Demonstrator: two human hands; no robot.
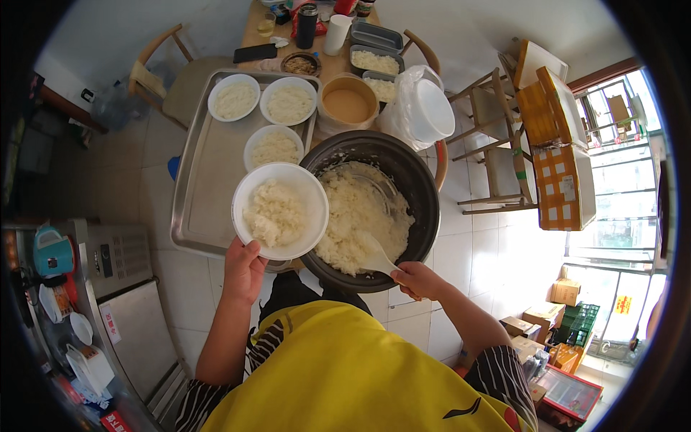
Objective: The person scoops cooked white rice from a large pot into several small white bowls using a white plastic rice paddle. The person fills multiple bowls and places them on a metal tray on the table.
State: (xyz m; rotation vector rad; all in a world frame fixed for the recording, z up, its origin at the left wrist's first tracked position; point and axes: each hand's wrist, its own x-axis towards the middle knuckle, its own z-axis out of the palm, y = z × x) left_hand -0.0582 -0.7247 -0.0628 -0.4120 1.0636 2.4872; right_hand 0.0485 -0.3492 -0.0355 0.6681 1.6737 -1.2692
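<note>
My left hand (pixel 246 270) grips the near rim of a white bowl (pixel 316 213) that is partly filled with cooked rice (pixel 275 213). This bowl is above the near right part of a large metal tray (pixel 202 178). My right hand (pixel 421 281) holds the handle of a white rice paddle (pixel 384 262). The paddle's blade sits in the rice (pixel 356 216) inside a dark round cooking pot (pixel 421 189). Three more white bowls of rice, one at the far left (pixel 233 97), one beside it (pixel 289 101) and one nearer (pixel 273 148), stand on the tray.
Behind the pot are a round tan container (pixel 350 100), a white plastic tub in a clear bag (pixel 432 113) and grey rice boxes (pixel 375 60). A black flask (pixel 306 27) and a white cup (pixel 337 35) stand farther back. Wooden chairs (pixel 499 173) are at right, a steel appliance (pixel 140 329) at left.
</note>
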